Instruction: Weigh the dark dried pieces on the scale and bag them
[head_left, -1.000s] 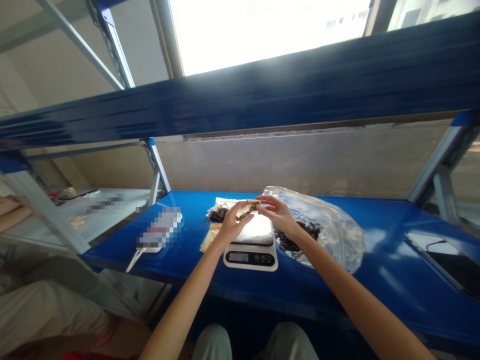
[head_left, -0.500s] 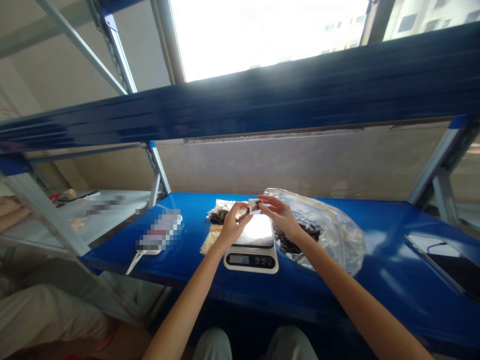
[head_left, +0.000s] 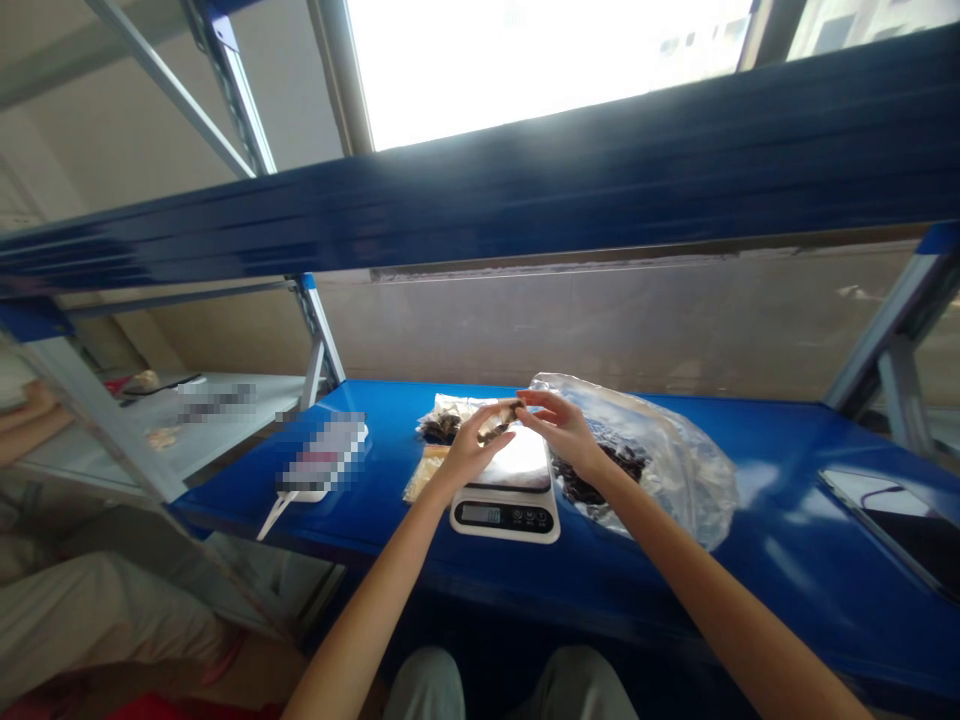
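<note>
Above the white kitchen scale (head_left: 505, 518), my left hand (head_left: 469, 450) is closed on a small clear plastic bag (head_left: 493, 432) with dark dried pieces in it. The fingertips of my right hand (head_left: 564, 432) pinch the bag's upper right end. The scale's display reads about 0.0, and its bright plate lies below the bag. Right of the scale sits a large clear bag (head_left: 686, 470), with dark dried pieces (head_left: 600, 475) in its near left part. To the left lie a packet of dark pieces (head_left: 441, 428) and a packet of pale pieces (head_left: 424, 475).
A blurred-out white device (head_left: 322, 460) with a strap rests on the blue shelf (head_left: 375, 510) at left. A dark tablet-like thing (head_left: 892, 520) lies at right. A blue beam (head_left: 480, 210) crosses overhead. Another person's hand (head_left: 37, 405) is at a neighbouring table.
My hands have drawn closer together around the small bag, and its pale upper end is now mostly hidden by my fingers. The view has shifted slightly.
</note>
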